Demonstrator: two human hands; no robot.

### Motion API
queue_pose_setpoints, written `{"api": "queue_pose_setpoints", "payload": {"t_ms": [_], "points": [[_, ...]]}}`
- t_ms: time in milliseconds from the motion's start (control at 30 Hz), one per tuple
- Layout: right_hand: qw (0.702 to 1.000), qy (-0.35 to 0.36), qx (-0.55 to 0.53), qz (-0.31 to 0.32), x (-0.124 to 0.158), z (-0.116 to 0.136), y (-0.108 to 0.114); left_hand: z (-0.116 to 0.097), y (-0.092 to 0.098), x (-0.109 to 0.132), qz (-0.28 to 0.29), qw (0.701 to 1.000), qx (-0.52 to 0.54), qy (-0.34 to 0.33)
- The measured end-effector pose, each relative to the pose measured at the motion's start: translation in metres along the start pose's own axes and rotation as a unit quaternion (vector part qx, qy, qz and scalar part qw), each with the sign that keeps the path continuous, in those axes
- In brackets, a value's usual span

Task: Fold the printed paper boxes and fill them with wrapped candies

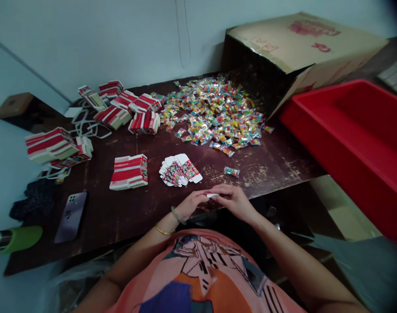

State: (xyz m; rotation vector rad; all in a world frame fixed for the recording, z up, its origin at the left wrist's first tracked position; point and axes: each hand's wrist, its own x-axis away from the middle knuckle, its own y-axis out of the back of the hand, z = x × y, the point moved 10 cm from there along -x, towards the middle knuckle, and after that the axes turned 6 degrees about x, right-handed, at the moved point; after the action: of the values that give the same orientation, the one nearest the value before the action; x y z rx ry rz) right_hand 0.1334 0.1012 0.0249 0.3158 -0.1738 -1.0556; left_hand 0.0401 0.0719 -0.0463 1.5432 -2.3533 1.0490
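Note:
My left hand (192, 202) and my right hand (233, 199) meet at the near edge of the dark wooden table (127, 208), both closed on a small red and white carton (213, 195) held between the fingertips. Just beyond them lies a fanned bunch of flat carton blanks (180, 170). One loose candy packet (231, 171) lies to the right of the blanks. A big heap of colourful candy packets (214, 111) spreads across the far middle of the table.
Stacks of flat red and white cartons (129, 172) lie at the left and back left. A tipped cardboard box (296, 48) opens onto the candy heap. A red plastic bin (355, 134) stands right. A phone (71, 216) and a green bottle (18, 238) lie near left.

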Motion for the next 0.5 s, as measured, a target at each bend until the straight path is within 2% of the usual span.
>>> {"api": "queue_pose_setpoints", "payload": {"t_ms": [67, 133, 267, 367, 433, 500], "points": [[1.0, -0.022, -0.017, -0.01, 0.0, -0.003, 0.004, 0.0, -0.006, 0.005, 0.049, 0.998, 0.025, -0.003], [1.0, -0.024, -0.008, -0.016, 0.003, -0.005, 0.002, 0.004, -0.007, 0.011, 0.068, 0.997, 0.045, 0.002], [0.997, 0.016, 0.067, -0.043, 0.012, 0.0, -0.013, 0.018, -0.002, 0.016, 0.038, 0.996, 0.075, 0.023], [0.992, 0.019, 0.091, -0.084, 0.022, -0.001, -0.008, 0.024, -0.015, 0.014, 0.053, 0.993, 0.095, 0.037], [0.992, -0.012, 0.076, -0.103, 0.038, -0.011, 0.019, 0.023, -0.026, 0.013, 0.088, 0.991, 0.088, 0.047], [0.983, -0.07, 0.081, -0.148, 0.064, -0.029, 0.072, 0.016, -0.023, 0.01, 0.085, 0.995, 0.046, 0.033]]}}
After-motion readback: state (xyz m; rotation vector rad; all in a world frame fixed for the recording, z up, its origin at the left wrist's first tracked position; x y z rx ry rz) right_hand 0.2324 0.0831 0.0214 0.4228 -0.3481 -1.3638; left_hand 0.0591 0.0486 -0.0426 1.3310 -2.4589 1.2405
